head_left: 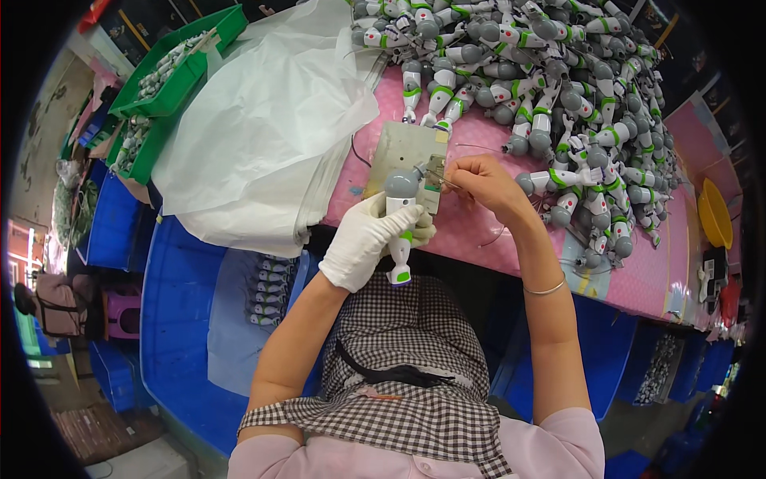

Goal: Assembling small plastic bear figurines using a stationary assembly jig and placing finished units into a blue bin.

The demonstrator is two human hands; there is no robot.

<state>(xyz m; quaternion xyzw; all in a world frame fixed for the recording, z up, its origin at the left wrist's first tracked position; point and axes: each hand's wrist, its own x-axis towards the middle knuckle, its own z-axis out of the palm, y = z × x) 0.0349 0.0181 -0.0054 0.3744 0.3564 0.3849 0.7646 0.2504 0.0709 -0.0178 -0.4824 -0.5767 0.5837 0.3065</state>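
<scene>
My left hand (361, 243), in a white glove, is closed round a toy limb (401, 186) with a grey ball end, a white middle and green bands. The limb's ball end points away from me, beside a small metal fixture (434, 170) on a grey plate (392, 148). Bare and with a bangle at the wrist, my right hand (485, 185) pinches at the fixture's right side. What its fingertips hold is too small to make out. Several like limbs (440, 88) lie just beyond the plate.
A large heap of toy limbs (550, 96) covers the back right of the pink table (471, 231). White sheeting (263, 120) drapes the left side. Green trays (163, 100) with small parts stand far left. A blue bin (179, 319) near my left arm holds rows of limbs.
</scene>
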